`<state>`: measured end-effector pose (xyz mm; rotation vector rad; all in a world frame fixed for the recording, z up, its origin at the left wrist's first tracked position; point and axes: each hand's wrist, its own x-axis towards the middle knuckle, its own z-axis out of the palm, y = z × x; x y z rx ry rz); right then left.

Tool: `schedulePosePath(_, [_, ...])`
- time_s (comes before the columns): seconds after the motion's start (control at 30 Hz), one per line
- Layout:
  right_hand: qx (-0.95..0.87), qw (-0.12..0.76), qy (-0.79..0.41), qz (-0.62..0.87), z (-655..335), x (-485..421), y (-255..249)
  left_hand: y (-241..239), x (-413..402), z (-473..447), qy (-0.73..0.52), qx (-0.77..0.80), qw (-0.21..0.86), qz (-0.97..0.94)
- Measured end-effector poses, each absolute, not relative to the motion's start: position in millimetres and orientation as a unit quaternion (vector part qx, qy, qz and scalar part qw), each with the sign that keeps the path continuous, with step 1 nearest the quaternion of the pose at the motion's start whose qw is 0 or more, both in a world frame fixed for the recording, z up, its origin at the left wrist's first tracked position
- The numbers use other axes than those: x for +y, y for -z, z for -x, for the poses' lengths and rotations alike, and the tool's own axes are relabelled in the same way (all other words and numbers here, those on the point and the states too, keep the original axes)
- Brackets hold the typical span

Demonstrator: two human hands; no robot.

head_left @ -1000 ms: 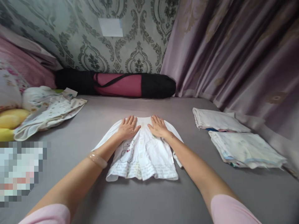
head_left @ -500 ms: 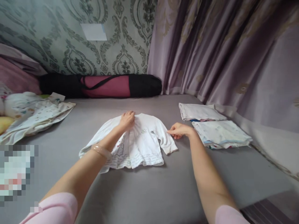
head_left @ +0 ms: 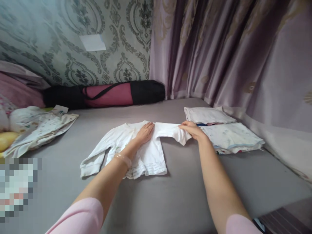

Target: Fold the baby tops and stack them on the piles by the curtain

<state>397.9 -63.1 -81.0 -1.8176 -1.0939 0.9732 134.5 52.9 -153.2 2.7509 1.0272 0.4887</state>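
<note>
A small white long-sleeved shirt (head_left: 152, 156) lies spread on the grey bed sheet (head_left: 156, 204), its neckline away from me. My left hand (head_left: 145, 132) rests flat on the upper chest, fingers stretched out and pressing the cloth. With a pinch of thumb and fingers, my right hand (head_left: 191, 129) holds the right-side sleeve (head_left: 168, 129), which is drawn straight out sideways. Its cuff droops below my fingers. The other sleeve (head_left: 94, 161) slants down toward the near left. My left forearm hides part of the shirt's front.
Two folded stacks of cloth, one farther back (head_left: 209, 115) and a nearer one (head_left: 231, 136), sit to the right by the curtain (head_left: 219, 48). A black and maroon long bag (head_left: 109, 94) lies along the wall. Rumpled clothes (head_left: 46, 126) are at the left.
My right hand has pulled the sleeve outward and up, so it now runs sideways instead of hanging down. My left hand has shifted right across the chest. The view has turned slightly.
</note>
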Motion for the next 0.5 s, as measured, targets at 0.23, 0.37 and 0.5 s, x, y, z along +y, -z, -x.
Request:
schedulePosePath(0.23, [-0.401, 0.268, -0.499, 0.72, -419, -76, 84, 140, 42, -139, -0.103, 0.377, 0.074, -0.917])
schedulePosePath(0.37, [-0.401, 0.331, -0.505, 0.689, -420, -82, 76, 135, 37, -140, -0.088, 0.391, 0.074, -0.913])
schedulePosePath(0.5, [-0.391, 0.386, -0.487, 0.679, -423, -85, 70, 130, 34, -142, -0.071, 0.399, 0.086, -0.91])
